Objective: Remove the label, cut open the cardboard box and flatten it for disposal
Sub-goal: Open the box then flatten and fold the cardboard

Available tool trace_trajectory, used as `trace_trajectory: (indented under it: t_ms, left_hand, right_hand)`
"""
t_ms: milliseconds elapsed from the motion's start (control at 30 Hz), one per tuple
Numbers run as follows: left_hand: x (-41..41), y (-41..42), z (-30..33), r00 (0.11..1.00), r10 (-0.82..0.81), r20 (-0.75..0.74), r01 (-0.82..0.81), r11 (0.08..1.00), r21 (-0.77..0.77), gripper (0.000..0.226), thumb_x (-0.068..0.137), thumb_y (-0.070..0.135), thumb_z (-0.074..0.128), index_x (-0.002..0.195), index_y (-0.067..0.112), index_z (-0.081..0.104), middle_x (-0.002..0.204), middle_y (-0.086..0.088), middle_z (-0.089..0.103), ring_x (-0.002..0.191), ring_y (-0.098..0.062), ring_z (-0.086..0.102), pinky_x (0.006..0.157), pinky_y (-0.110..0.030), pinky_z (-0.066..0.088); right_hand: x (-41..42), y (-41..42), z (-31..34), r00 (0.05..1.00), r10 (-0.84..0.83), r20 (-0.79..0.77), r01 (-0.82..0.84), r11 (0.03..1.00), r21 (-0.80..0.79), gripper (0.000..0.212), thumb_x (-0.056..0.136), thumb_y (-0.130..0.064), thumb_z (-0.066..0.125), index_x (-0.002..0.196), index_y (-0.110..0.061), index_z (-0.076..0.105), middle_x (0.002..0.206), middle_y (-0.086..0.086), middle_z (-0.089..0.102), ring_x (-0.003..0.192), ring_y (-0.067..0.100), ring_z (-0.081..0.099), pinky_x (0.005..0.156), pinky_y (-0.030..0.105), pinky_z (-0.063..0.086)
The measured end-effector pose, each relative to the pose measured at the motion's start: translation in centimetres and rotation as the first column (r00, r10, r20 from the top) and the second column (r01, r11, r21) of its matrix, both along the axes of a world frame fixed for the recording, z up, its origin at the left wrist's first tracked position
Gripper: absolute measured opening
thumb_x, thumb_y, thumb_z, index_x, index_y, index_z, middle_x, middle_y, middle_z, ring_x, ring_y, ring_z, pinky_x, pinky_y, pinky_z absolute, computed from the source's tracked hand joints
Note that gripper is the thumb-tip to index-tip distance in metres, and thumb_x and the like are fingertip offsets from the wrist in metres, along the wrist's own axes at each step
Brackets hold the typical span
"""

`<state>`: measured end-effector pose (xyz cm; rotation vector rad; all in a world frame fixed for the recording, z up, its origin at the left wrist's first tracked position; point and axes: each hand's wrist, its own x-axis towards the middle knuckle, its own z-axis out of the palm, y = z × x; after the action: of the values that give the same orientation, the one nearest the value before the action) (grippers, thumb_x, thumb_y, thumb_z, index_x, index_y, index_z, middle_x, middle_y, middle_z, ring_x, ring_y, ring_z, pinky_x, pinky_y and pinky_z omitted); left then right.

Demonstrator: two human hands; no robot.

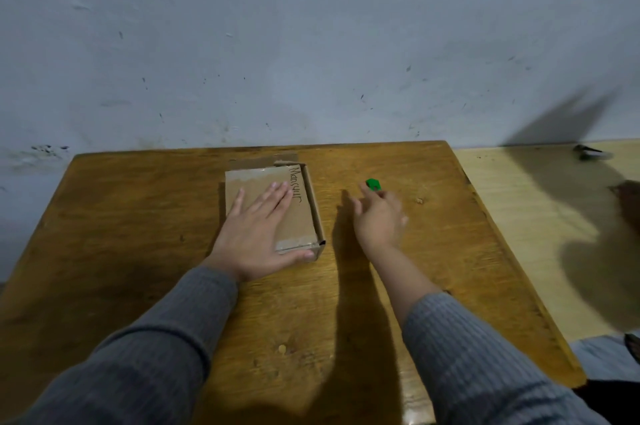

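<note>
One pale grey, scuffed plaster wall (311, 44) fills the upper half of the view. Below it, one brown wooden table (138, 217) with a worn, grainy top; its far edge meets the wall. Pale floor (519, 210) to the table's right, with a small dark object lying on it, too blurred to identify.

Two arms in grey ribbed sleeves (145, 348) reach in from the near edge.

One flat brown cardboard box (298, 217) lies on the table, left of centre and toward the far edge. Handwritten black lettering runs along its right side; clear tape shows at its near and far ends.

Left hand (258, 230): open, palm down, fingers spread flat on the box top, thumb hooked over the near right corner.

Right hand (379, 213): on the table just right of the box, apart from it, fingers curled loosely around one small green plastic cutter (373, 184), only its tip showing beyond the fingertips. Motion blur; firmness of grip cannot be told.
</note>
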<state>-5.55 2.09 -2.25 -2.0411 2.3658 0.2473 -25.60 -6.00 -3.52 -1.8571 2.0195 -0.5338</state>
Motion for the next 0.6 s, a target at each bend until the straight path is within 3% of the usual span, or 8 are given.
trace_trajectory:
  t_ms: [100, 200, 267, 400, 600]
  left_hand:
    - [0.0, 0.1, -0.4, 1.0, 0.007, -0.013, -0.007, 0.999, -0.036, 0.106, 0.073, 0.09, 0.009, 0.152, 0.022, -0.011, 0.159, 0.007, -0.014, 0.145, -0.008, -0.015, 0.118, -0.051, -0.007]
    - [0.1, 0.3, -0.6, 1.0, 0.003, -0.031, -0.004, 0.999, -0.039, 0.102, 0.076, 0.088, 0.009, 0.153, 0.023, -0.009, 0.159, 0.008, -0.014, 0.145, -0.008, -0.016, 0.118, -0.049, -0.009]
    - [0.5, 0.3, -0.6, 0.999, -0.016, -0.031, 0.015, 0.999, -0.034, 0.1, 0.077, 0.087, 0.009, 0.153, 0.023, -0.01, 0.158, 0.009, -0.016, 0.145, -0.007, -0.017, 0.118, -0.048, -0.01]
    - [2.5, 0.6, -0.3, 0.999, -0.041, 0.024, 0.041, 0.999, -0.003, 0.094, 0.079, 0.085, 0.005, 0.149, 0.026, -0.017, 0.157, 0.009, -0.021, 0.143, -0.007, -0.021, 0.115, -0.052, -0.015]
    - [3.9, 0.9, 0.9, 0.985, 0.045, 0.166, -0.056, 0.996, 0.065, 0.105, 0.071, 0.089, -0.003, 0.151, 0.022, -0.015, 0.158, 0.005, -0.021, 0.145, -0.013, -0.02, 0.109, -0.063, -0.02]
  right_hand:
    - [4.0, 0.1, 0.9, 0.915, 0.282, 0.289, -0.29, 0.957, -0.014, 0.044, 0.097, -0.029, 0.045, 0.14, -0.034, 0.039, 0.128, 0.013, 0.052, 0.113, 0.027, 0.053, 0.096, 0.037, 0.042]
    - [6.7, -0.4, 1.3, 0.873, 0.358, 0.332, -0.391, 0.92, 0.035, 0.045, 0.099, -0.025, 0.039, 0.144, -0.03, 0.034, 0.127, 0.017, 0.054, 0.12, 0.03, 0.048, 0.099, 0.035, 0.037]
    - [7.2, -0.6, 1.2, 0.87, 0.314, 0.38, -0.38, 0.918, 0.112, 0.043, 0.1, -0.023, 0.039, 0.142, -0.028, 0.037, 0.133, 0.014, 0.054, 0.122, 0.028, 0.048, 0.101, 0.035, 0.038]
    - [6.6, 0.3, 1.6, 0.826, 0.147, 0.544, -0.298, 0.933, 0.201, 0.042, 0.098, -0.014, 0.045, 0.139, -0.024, 0.045, 0.143, -0.001, 0.047, 0.128, 0.019, 0.046, 0.094, 0.019, 0.035]
    - [5.6, 4.0, 0.6, 0.793, -0.029, 0.609, -0.142, 0.962, 0.231, 0.056, 0.092, -0.009, 0.055, 0.142, -0.023, 0.037, 0.139, 0.004, 0.052, 0.124, 0.02, 0.05, 0.099, 0.035, 0.043]
